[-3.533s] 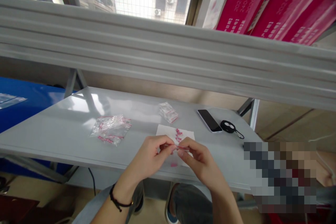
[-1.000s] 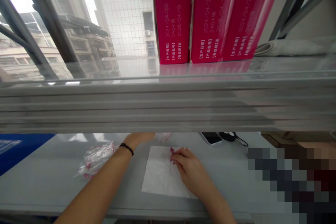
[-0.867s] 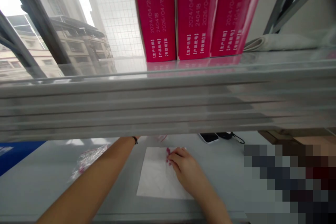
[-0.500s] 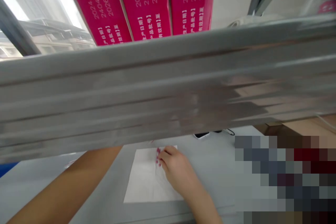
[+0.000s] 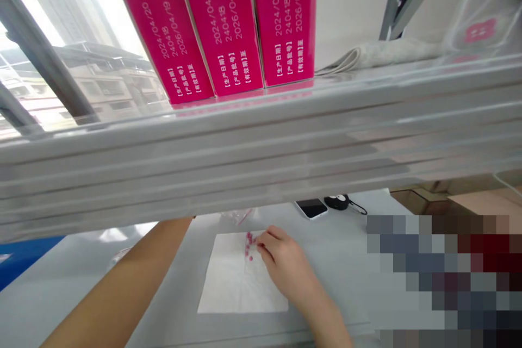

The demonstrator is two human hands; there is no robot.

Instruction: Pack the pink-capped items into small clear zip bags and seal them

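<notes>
My right hand (image 5: 285, 261) is over a white sheet (image 5: 222, 283) on the table, with thumb and fingers pinched together. What lies between the fingertips is too small to make out. Several small pink beads (image 5: 248, 244) form a short row right beside those fingertips. Clear thin plastic seems to lie under and below the beads, partly beneath the hand. From the lower left my left forearm (image 5: 126, 283) reaches forward; the shelf edge hides the left hand itself.
A grey shelf edge (image 5: 244, 157) crosses close in front, carrying pink boxes (image 5: 228, 27) and a folded cloth (image 5: 387, 54). Behind the sheet lie clear plastic (image 5: 236, 216), a phone (image 5: 312, 208) and a black case (image 5: 336, 202). Something blue (image 5: 24, 255) is at left.
The view has tilted, so the shelf and boxes sit lower and more of the table's far side shows. My right hand stays pinched, its fingertips slightly farther right of the beads.
</notes>
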